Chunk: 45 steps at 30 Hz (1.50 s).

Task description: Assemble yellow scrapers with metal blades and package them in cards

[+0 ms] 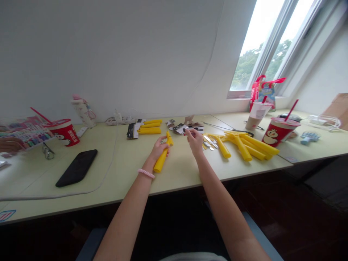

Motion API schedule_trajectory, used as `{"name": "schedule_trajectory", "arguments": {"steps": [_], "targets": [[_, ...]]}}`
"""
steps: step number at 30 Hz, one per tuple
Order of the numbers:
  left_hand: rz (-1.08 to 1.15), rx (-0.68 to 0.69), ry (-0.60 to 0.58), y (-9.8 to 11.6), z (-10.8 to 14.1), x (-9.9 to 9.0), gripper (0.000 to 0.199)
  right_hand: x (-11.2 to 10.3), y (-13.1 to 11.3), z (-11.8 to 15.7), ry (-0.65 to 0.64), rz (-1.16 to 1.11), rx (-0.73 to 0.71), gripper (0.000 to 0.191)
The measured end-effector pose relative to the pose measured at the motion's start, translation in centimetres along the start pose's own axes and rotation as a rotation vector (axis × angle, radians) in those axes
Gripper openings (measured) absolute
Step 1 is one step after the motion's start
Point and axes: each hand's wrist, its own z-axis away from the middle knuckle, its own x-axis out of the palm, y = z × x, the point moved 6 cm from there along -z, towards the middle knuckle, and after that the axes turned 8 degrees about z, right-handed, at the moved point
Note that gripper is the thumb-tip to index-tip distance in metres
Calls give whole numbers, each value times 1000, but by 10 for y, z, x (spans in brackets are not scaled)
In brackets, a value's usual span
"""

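My left hand (159,148), with a pink coil band at the wrist, is closed around a yellow plastic scraper handle (161,162), its forked head pointing up and away from me. To its right, my right hand (195,140) is pinched shut; a tiny dark bit shows at the fingertips, too small to name. Flat metal blades (210,142) lie just right of that hand. Beyond them is a pile of yellow T-shaped scraper handles (241,146). Behind my hands are opened black-and-brown card packages (181,127). Several yellow handles in black packaging (149,127) lie at the back left.
A black phone (77,168) and a white cable lie at the left. Red drink cups stand on both sides, one at the left (67,134) and one at the right (274,134). A power strip (119,120) sits by the wall. The table's front edge (176,189) runs below my wrists.
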Motion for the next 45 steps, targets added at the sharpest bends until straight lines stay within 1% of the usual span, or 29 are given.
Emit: {"name": "schedule_trajectory", "arguments": {"steps": [3, 5, 7, 10, 11, 12, 14, 16, 20, 23, 26, 29, 32, 35, 38, 40, 42, 44, 45], "targets": [[42, 6, 52, 1, -1, -3, 57, -4, 3, -1, 71, 80, -9, 37], [90, 31, 124, 4, -3, -9, 58, -5, 5, -1, 90, 253, -21, 35], [149, 66, 180, 8, -3, -14, 59, 1, 10, 1, 4, 477, 0, 29], [226, 100, 186, 11, -4, -17, 62, 13, 23, 8, -208, 763, 79, 24], [243, 103, 182, 12, -4, -17, 62, 15, 27, 10, -254, 838, 100, 24], [254, 101, 179, 11, -5, -17, 62, 16, 29, 12, -279, 909, 114, 25], [263, 89, 186, 11, -5, -17, 61, 18, 30, 14, -286, 1018, 126, 28], [273, 75, 197, 9, -5, -18, 61, 25, 27, 14, -293, 1054, 97, 30], [314, 62, 199, 9, -6, -18, 62, 54, 22, 6, -385, 1002, -28, 35], [358, 63, 186, 11, -6, -17, 62, 74, 30, -4, -466, 1028, -18, 38], [387, 68, 178, 12, -5, -16, 60, 84, 43, -12, -514, 1059, 15, 42], [410, 66, 176, 13, -3, -14, 59, 85, 48, -18, -517, 1047, -37, 45], [427, 64, 180, 14, -1, -13, 59, 78, 46, -25, -443, 1019, -88, 43], [451, 58, 184, 15, 0, -13, 56, 66, 34, -34, -296, 931, -134, 41], [525, 84, 197, 14, -1, -13, 49, 52, 13, -37, -145, 754, -270, 43], [585, 128, 186, 15, -2, -13, 41, 40, 0, -34, -79, 609, -336, 43], [632, 168, 151, 15, -3, -12, 33, 26, -6, -31, -61, 470, -321, 35], [667, 190, 117, 16, -3, -11, 24, 15, -4, -27, -93, 352, -247, 27], [682, 196, 109, 17, -4, -11, 20, 10, -2, -25, -116, 304, -204, 26]]}}
